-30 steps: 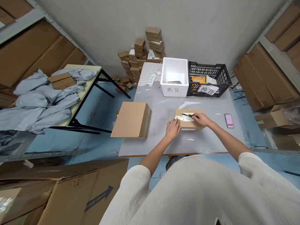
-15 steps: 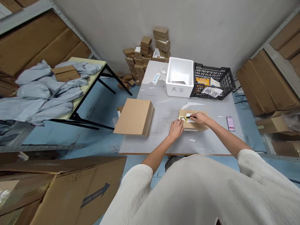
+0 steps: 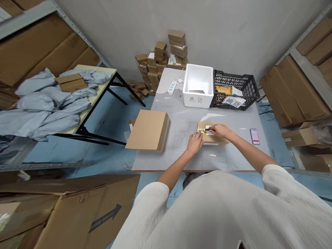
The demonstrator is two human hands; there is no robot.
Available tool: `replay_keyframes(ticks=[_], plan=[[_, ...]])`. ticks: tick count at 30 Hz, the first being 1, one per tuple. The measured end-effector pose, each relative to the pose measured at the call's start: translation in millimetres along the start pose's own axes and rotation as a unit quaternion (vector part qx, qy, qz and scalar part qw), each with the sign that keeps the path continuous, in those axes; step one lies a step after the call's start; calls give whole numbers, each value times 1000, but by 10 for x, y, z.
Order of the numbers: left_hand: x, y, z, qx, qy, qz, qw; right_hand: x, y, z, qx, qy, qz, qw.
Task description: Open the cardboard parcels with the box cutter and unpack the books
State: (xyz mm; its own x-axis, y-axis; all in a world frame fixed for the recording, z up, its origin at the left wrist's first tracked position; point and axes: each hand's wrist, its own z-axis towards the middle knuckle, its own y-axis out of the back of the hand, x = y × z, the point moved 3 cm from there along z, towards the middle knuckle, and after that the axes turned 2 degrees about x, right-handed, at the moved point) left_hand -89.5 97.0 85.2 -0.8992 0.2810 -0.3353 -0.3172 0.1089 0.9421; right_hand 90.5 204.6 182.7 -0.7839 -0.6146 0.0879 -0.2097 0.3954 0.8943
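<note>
A small brown cardboard box (image 3: 216,138) lies on the grey table, with shiny yellowish tape (image 3: 201,126) and a white label on its top. My left hand (image 3: 195,142) grips the box's near left corner, its fingers bent over onto the taped top. Above the label, my right hand (image 3: 219,130) is closed around a slim black tool that looks like a utility knife (image 3: 208,129). The tool points left, at the tape close to my left fingertips. Its tip is too small to make out.
A larger cardboard box (image 3: 147,129) sits at the table's left edge. Behind are a white foam box (image 3: 198,101) and a black crate (image 3: 249,90); a power strip (image 3: 172,88) lies left of them. A phone (image 3: 254,136) lies right. Grey parcels (image 3: 38,103) cover a side table.
My right hand has shifted very slightly to the left with the black tool. My left hand stays at the box corner, and the view has tilted a little.
</note>
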Motion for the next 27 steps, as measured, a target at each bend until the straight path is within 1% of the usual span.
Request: replay_keyframes(ticks=[8, 17, 21, 27], plan=[[-23, 73, -9, 15, 3, 9, 1000, 102, 100, -81, 19, -12, -20, 1000], [-28, 104, -27, 17, 11, 7, 1000, 150, 198, -53, 40, -31, -34, 998], [-33, 111, -26, 16, 14, 12, 1000, 122, 225, -81, 52, -48, -41, 997], [-41, 122, -20, 10, 10, 21, 1000, 4, 242, -159, 63, -66, -29, 995]])
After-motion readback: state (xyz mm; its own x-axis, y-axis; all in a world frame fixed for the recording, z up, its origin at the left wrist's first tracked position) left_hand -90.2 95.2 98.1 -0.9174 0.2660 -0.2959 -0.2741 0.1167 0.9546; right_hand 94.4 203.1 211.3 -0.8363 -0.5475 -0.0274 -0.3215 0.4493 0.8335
